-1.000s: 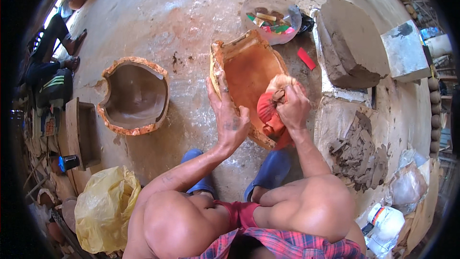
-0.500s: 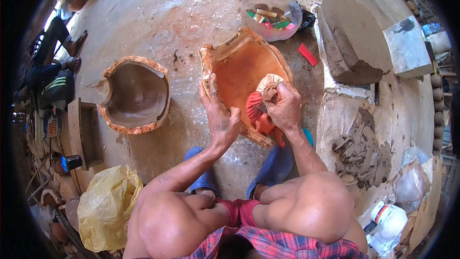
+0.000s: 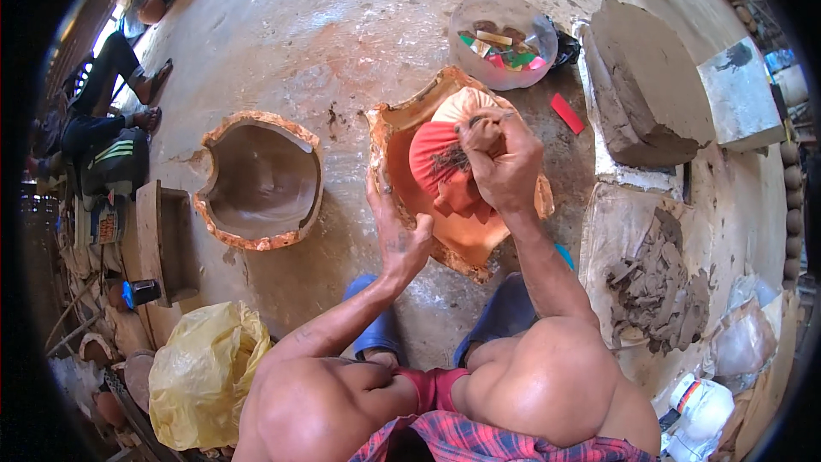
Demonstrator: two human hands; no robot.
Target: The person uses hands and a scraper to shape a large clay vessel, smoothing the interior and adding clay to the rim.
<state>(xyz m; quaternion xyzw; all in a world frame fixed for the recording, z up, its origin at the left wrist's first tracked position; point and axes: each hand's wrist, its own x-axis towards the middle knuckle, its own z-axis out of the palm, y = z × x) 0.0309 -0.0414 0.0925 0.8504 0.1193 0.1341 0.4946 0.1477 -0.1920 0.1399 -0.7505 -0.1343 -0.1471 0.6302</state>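
An orange-brown half mould [image 3: 402,154] with a rough, chipped rim rests on the floor in front of me. At its near left rim my left hand [image 3: 400,235] grips the wall, thumb pointing inward. My right hand [image 3: 509,161] is closed round the gathered, dirt-stained neck of a cloth pouch [image 3: 436,154], part red and part cream. The pouch hangs over the mould's hollow, covering much of the inside; whether it touches the surface I cannot tell. To the left sits another mould [image 3: 261,180], its hollow lined with smooth grey-brown clay.
A clear bowl of coloured scraps [image 3: 503,41] lies beyond the mould, near a red strip [image 3: 567,114]. On the right are a large clay block [image 3: 650,85] and clay scraps [image 3: 658,291]. A wooden trough [image 3: 167,239] and yellow plastic bag [image 3: 205,372] stand left. Another person's legs [image 3: 120,85] show far left.
My right hand has lifted the cloth pouch up and away from the mould's right inner side, so it looks larger. The left hand stays on the rim. The whole view has shifted slightly.
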